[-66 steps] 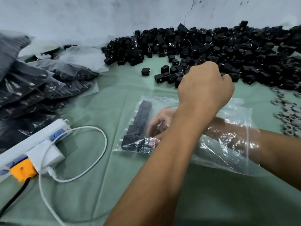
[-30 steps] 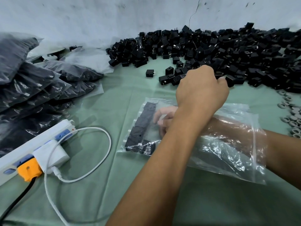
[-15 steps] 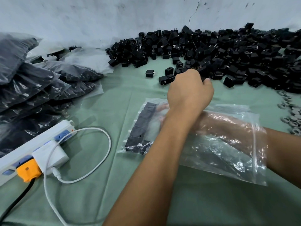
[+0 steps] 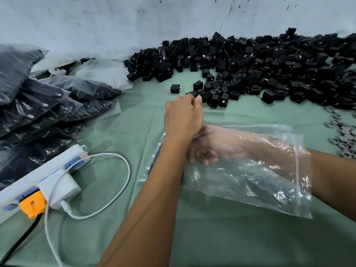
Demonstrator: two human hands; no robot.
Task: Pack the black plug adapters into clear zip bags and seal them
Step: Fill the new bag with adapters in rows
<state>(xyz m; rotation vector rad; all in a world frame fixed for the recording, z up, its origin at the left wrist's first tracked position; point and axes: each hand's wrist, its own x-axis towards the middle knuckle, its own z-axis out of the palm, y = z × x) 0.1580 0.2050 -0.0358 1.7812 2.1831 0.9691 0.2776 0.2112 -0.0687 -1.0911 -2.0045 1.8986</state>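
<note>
My left hand (image 4: 183, 116) reaches forward, fingers curled at the near edge of the black plug adapters (image 4: 250, 68), apparently closing on one; the grip itself is hidden behind my knuckles. The pile lies just beyond and to the right, far too many to count, spread along the wall. My right hand (image 4: 208, 149) sits loosely curled inside the one clear zip bag (image 4: 250, 174) on the green tabletop (image 4: 212, 237), nearer me, mouth opening rightward.

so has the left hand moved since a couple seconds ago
Yes. The left hand has pulled leftward along the near edge of the adapter pile, toward the lone adapter.
</note>
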